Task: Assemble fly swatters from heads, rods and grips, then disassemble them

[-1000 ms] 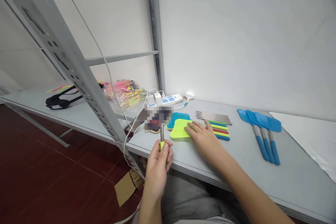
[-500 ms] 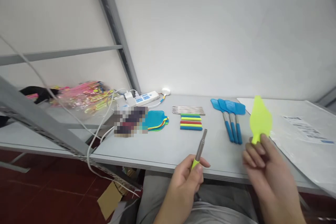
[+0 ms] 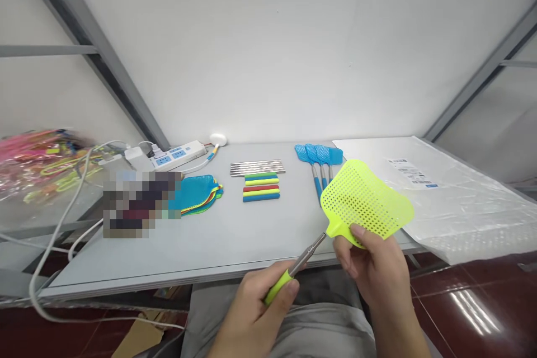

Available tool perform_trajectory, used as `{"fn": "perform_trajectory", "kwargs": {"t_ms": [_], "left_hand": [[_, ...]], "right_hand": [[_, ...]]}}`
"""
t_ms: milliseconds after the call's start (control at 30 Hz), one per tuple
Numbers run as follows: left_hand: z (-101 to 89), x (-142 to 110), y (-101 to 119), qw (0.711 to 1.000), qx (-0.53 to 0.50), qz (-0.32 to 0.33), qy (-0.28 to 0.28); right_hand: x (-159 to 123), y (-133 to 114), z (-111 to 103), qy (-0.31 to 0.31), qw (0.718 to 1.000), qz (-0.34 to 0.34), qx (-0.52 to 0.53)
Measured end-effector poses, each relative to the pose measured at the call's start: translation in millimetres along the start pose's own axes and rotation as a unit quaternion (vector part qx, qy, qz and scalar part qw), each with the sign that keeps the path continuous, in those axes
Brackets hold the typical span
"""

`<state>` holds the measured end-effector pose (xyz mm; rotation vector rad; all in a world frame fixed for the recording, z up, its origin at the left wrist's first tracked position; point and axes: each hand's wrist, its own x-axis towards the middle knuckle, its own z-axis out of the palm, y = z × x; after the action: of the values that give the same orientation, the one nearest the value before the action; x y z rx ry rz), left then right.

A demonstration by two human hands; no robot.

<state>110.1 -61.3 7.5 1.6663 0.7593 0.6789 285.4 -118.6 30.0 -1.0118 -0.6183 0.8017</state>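
Observation:
My left hand [image 3: 262,302] is closed round the yellow-green grip of a telescopic metal rod [image 3: 308,253], which slants up to the right. Between thumb and fingers, my right hand [image 3: 373,268] holds a yellow-green fly swatter head [image 3: 363,201], a flat perforated paddle. The socket of the paddle is at the rod's tip; whether they touch I cannot tell. Behind it lie several blue fly swatters [image 3: 321,165], partly hidden by the paddle. Mid-table are several metal rods [image 3: 257,168] and a row of coloured grips [image 3: 260,190]. A stack of swatter heads [image 3: 195,193] lies to the left.
A power strip [image 3: 178,156] with plugs and white cables stands at the back left, near a pixelated object [image 3: 142,204]. Plastic-wrapped colourful goods [image 3: 50,162] lie at far left. A white plastic package [image 3: 419,179] covers the table's right side. Metal posts [image 3: 104,78] rise beside the table.
My right hand has brought the swatter head leftward and down, turned flat-side on, with its socket at the rod's tip. The rod has tilted further right. The view has shifted right.

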Motion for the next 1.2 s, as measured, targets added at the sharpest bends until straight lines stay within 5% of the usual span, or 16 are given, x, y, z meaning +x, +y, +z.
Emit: {"fn": "perform_trajectory", "kwargs": {"t_ms": [533,733,1033,1200], "left_hand": [[-7.9,-10,-1,0.995,0.089,-0.041,-0.036],[-2.8,-12,0,0.996,0.086,-0.037,0.006],[4.9,-11,7,0.998,0.064,-0.014,0.002],[11.2,-20,4,0.995,0.061,-0.044,0.062]], "right_hand": [[-5,2,-4,-0.018,0.999,0.017,-0.028],[-2,11,-12,-0.037,0.999,0.004,-0.009],[-4,13,11,0.056,0.998,0.020,-0.014],[-8,19,22,0.079,0.996,0.033,0.025]]}}
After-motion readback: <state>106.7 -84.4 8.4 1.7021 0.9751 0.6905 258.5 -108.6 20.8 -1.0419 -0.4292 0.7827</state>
